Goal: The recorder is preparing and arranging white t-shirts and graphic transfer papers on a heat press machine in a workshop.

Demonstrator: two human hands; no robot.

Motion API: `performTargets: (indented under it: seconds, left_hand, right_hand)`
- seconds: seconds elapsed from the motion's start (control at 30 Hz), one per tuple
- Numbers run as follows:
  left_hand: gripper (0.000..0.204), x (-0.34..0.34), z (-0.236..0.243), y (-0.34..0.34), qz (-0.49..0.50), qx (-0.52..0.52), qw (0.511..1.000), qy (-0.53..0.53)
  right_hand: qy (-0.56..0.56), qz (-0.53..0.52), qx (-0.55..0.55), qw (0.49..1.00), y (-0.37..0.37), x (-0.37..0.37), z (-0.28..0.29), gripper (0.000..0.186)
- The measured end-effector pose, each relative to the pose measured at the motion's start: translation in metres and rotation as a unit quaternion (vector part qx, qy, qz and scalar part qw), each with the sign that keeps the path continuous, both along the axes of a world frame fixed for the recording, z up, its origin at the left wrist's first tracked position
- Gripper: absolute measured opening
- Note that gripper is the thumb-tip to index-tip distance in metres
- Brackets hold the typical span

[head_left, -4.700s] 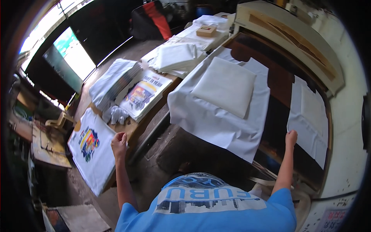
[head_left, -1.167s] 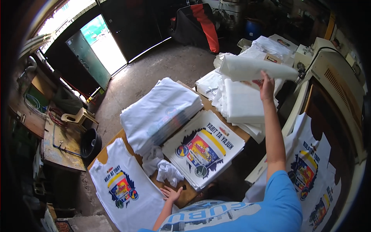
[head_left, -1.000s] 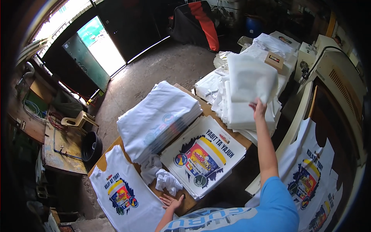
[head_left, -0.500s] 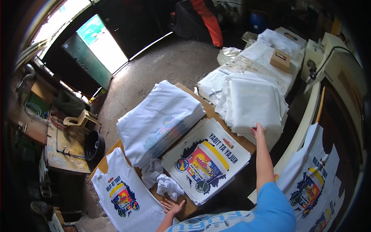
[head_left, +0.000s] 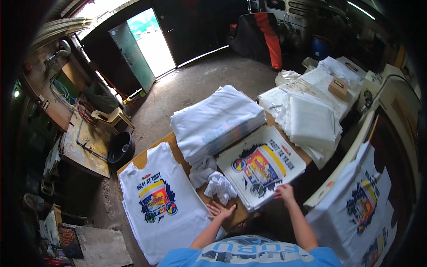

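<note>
My left hand (head_left: 221, 211) lies flat, fingers spread, by the edge of a white T-shirt (head_left: 133, 191) with a colourful paint-bucket print. My right hand (head_left: 284, 192) is at the near right edge of a stack of printed transfer sheets (head_left: 253, 190), its fingers loosely bent; I make out nothing held in it. The top sheet carries the same design mirrored. Crumpled white cloths (head_left: 220, 187) lie between the shirt and the sheets. Behind them stands a thick pile of folded white shirts (head_left: 213, 111).
A stack of white sheets (head_left: 311, 120) sits at the back right, with a small brown box (head_left: 339, 88) behind it. At right, printed shirts (head_left: 356, 213) hang over a pale machine's edge (head_left: 351, 155). A black basin (head_left: 121, 147) and a beige plastic chair (head_left: 113, 119) stand left.
My right hand has left the white sheets and come back to the near edge of the printed stack. The left hand stays flat in place. The head view has shifted, raising the far scene.
</note>
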State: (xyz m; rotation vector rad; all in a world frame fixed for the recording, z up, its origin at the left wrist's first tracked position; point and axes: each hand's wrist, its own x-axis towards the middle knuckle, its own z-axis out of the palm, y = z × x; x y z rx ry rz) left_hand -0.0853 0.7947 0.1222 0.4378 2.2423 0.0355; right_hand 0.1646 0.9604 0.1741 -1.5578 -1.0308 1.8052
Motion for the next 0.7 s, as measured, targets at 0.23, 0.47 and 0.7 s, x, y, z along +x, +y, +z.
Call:
performTargets:
  seconds: [0.23, 0.47, 0.7]
  left_hand:
    - [0.116, -0.014, -0.005, -0.041, -0.184, 0.07, 0.98, 0.036]
    - [0.062, 0.016, 0.013, -0.084, -0.325, 0.231, 0.915, 0.058]
    - [0.034, 0.209, 0.043, -0.109, -0.438, 0.359, 0.775, -0.282]
  right_hand:
    - [-0.125, 0.26, 0.01, 0.957, -0.181, 0.009, 0.021, 0.016]
    - [-0.307, 0.251, 0.084, 0.914, -0.271, 0.088, -0.002, 0.019]
    - [-0.205, 0.022, -0.041, 0.978, -0.368, 0.22, -0.023, 0.02]
